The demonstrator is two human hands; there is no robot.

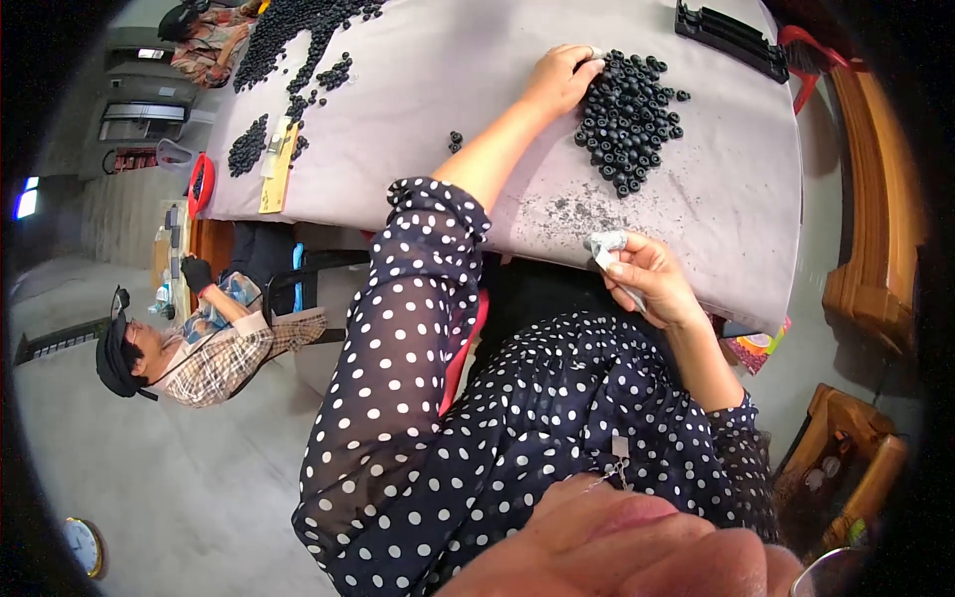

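Observation:
A pile of small black ring-shaped pieces [632, 119] with holes in them lies on the grey cloth-covered table [418, 60]. My left hand [562, 82] reaches to the pile's upper left edge, its fingers curled together against the pieces, with a whitish wrap on a fingertip. What those fingers hold, if anything, is hidden. Close to the near table edge, my right hand [652, 284] is closed in a pinch. Whitish-grey wrapping covers its fingertips, and a thin pale thing shows below the fingers, too small to name. Black crumbs [582, 214] are scattered between that hand and the pile.
Another big spread of black pieces [288, 40] covers the far left, beside a yellow wooden strip [276, 184]. A long black tray [731, 40] sits at the far right. A red basket [201, 186] is at the left edge. Two co-workers [214, 343] are at the left.

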